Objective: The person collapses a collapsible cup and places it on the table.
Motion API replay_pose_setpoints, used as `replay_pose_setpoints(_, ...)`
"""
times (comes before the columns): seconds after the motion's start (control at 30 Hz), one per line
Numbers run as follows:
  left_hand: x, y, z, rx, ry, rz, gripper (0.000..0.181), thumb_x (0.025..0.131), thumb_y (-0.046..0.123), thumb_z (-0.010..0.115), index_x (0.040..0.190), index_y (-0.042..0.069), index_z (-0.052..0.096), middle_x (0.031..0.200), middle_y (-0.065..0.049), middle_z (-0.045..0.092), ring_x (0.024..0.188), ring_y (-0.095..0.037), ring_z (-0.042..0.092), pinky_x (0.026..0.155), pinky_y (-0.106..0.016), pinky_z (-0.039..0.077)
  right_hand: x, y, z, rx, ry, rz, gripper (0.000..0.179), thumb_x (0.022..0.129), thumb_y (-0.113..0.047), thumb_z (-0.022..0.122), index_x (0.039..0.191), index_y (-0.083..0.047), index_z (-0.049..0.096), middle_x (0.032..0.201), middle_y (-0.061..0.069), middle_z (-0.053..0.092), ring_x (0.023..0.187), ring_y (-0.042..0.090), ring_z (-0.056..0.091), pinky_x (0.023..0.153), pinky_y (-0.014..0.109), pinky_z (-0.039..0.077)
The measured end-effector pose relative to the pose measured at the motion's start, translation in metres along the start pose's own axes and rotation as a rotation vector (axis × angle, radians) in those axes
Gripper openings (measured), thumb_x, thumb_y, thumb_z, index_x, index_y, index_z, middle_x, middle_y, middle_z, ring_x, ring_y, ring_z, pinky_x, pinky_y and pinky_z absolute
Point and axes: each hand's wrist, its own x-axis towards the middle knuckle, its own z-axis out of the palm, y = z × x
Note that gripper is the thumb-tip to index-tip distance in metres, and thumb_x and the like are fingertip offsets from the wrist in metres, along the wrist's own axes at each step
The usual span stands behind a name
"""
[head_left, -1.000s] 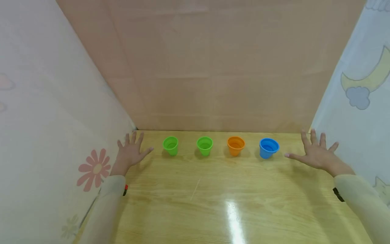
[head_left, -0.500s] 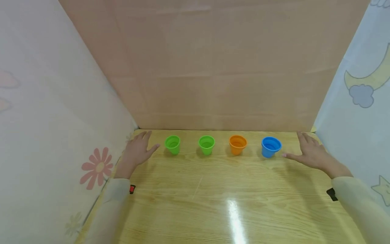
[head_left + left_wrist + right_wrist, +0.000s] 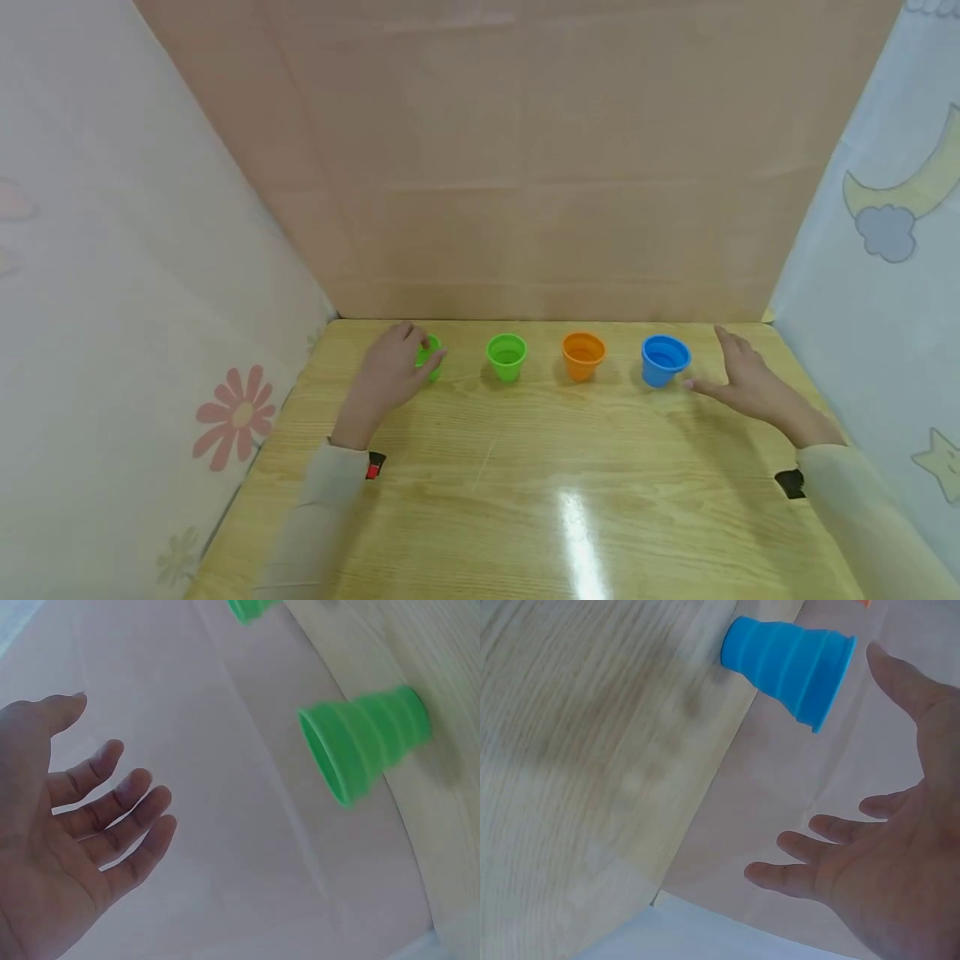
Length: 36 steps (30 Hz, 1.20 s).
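Four-in-a-row is not counted here; several ribbed cups stand upright in a line along the table's back. My left hand (image 3: 390, 371) hovers over the leftmost green cup (image 3: 429, 354), partly covering it in the head view; the left wrist view shows the fingers loosely bent and apart from that green cup (image 3: 367, 739). To its right stand a second green cup (image 3: 507, 358) and an orange cup (image 3: 582, 357). My right hand (image 3: 753, 387), fingers spread and holding nothing, is just right of the blue cup (image 3: 663, 361); in the right wrist view the thumb points past the blue cup's rim (image 3: 829, 682).
The wooden table (image 3: 465, 500) meets a brown covered back wall (image 3: 517, 167). White patterned panels stand at the left (image 3: 135, 292) and right (image 3: 885, 333). A bright reflection lies on the tabletop near the front.
My left hand has moved right from beside the left panel to over the leftmost green cup, its fingers bending. My right hand has shifted slightly left toward the blue cup.
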Motion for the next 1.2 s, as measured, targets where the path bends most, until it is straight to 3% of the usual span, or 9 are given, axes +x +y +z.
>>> replay_pose_setpoints(0.1,0.005,0.016,0.004,-0.056,0.017,0.022,0.037,0.105,0.042,0.064,0.106,0.006,0.068,0.102,-0.009,0.065,0.084,-0.022,0.059,0.071,-0.036,0.056,0.001,0.001,0.004,0.013,0.009,-0.005,0.122,0.098,-0.049,0.072,0.162,0.011,-0.013,0.162,0.052,0.001,0.143,0.075,0.011,0.109,0.088,0.023)
replay_pose_setpoints(0.27,0.013,0.049,0.018,-0.125,-0.009,0.076,0.032,0.105,0.039,0.064,0.111,0.008,0.068,0.114,-0.011,0.069,0.099,-0.025,0.067,0.083,-0.038,0.062,0.001,0.004,0.01,0.053,0.009,-0.017,0.118,0.1,-0.048,0.07,0.162,0.012,-0.009,0.162,0.051,0.005,0.145,0.073,0.013,0.111,0.086,0.024)
replay_pose_setpoints(0.37,0.019,0.07,0.026,-0.197,-0.057,0.087,0.036,0.105,0.039,0.064,0.118,0.006,0.069,0.12,-0.011,0.07,0.109,-0.028,0.069,0.093,-0.042,0.062,0.001,0.005,0.014,0.074,0.006,-0.016,0.115,0.1,-0.047,0.07,0.163,0.012,-0.006,0.163,0.049,0.005,0.146,0.072,0.014,0.111,0.086,0.024)
replay_pose_setpoints(0.5,0.029,0.095,0.038,-0.245,-0.156,0.075,0.051,0.108,0.048,0.055,0.138,0.008,0.064,0.137,-0.009,0.066,0.125,-0.027,0.065,0.106,-0.044,0.059,0.004,0.004,0.02,0.079,0.025,-0.006,0.111,0.1,-0.046,0.07,0.163,0.011,-0.002,0.163,0.049,0.01,0.145,0.071,0.018,0.11,0.086,0.027)
replay_pose_setpoints(0.67,0.042,0.121,0.054,-0.354,-0.224,0.106,0.057,0.11,0.049,0.05,0.153,0.012,0.052,0.148,-0.008,0.061,0.13,-0.024,0.065,0.104,-0.04,0.06,0.007,0.001,0.025,0.107,0.055,0.013,0.109,0.101,-0.047,0.069,0.164,0.009,-0.001,0.164,0.047,0.012,0.144,0.071,0.021,0.11,0.086,0.029)
replay_pose_setpoints(1.03,0.068,0.171,0.089,-0.519,-0.253,0.16,0.054,0.109,0.044,0.055,0.148,0.008,0.057,0.141,-0.01,0.063,0.122,-0.024,0.067,0.1,-0.029,0.06,0.009,0.007,0.034,0.194,0.103,0.068,0.107,0.103,-0.051,0.064,0.165,0.007,0.0,0.164,0.043,0.02,0.142,0.069,0.03,0.108,0.082,0.037)
replay_pose_setpoints(1.2,0.078,0.188,0.108,-0.511,-0.251,0.169,0.05,0.109,0.04,0.056,0.15,0.01,0.057,0.15,-0.007,0.057,0.131,-0.022,0.062,0.107,-0.032,0.058,0.011,0.007,0.044,0.248,0.085,0.092,0.105,0.103,-0.051,0.064,0.166,0.006,0.002,0.165,0.042,0.021,0.144,0.069,0.029,0.111,0.082,0.036)
